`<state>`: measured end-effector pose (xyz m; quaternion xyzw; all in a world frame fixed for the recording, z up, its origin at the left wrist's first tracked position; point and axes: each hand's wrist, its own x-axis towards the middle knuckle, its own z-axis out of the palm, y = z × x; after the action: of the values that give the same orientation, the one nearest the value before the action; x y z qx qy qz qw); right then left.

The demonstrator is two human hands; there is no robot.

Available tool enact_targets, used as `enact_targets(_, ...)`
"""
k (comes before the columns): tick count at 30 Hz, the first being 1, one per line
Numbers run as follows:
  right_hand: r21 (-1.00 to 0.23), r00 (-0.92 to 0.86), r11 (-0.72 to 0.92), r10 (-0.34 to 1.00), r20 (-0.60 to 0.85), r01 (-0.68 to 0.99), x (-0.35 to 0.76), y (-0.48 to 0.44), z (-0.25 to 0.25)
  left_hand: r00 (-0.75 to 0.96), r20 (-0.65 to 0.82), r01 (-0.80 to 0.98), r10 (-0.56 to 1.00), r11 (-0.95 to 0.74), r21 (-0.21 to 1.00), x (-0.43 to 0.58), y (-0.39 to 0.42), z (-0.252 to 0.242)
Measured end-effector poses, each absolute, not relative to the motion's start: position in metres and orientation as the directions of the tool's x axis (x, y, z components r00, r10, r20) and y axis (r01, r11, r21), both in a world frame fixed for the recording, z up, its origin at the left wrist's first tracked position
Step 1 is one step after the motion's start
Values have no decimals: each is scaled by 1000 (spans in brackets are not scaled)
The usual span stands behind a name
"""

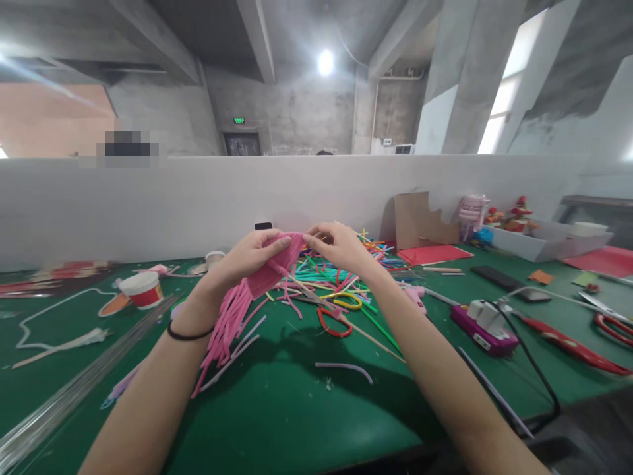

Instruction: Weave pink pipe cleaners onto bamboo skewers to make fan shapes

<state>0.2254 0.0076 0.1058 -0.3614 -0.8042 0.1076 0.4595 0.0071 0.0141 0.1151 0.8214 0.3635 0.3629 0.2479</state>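
Note:
My left hand [252, 254], with a dark band at the wrist, is wrapped round a pink ribbed piece [274, 267] made of fuzzy strips. My right hand [336, 245] pinches the upper right edge of that piece. A bundle of loose pink strips [230, 326] hangs below it toward the table. A thin wooden stick [370, 331] slants down to the right from the pink piece. Scissors with a red and a yellow handle [335, 322] lie just below the hands, beside a pile of coloured strips [326, 272].
On the green table [277, 422] stand a paper cup [142, 290] at left and a purple power strip [483, 330] at right. A red knife-like tool [573, 343] lies farther right. A white partition [198, 204] rises behind, with cardboard [413, 221] against it.

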Motion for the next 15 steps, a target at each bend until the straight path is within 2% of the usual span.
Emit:
enact_targets(9, -589, -301, 682, 725, 619, 433, 223, 11, 104, 499, 315, 388, 807, -533, 752, 13, 9, 114)
enact_targets(15, -565, -303, 695, 710, 636, 444, 220, 12, 100, 533, 277, 407, 800, -529, 745, 12, 6, 116)
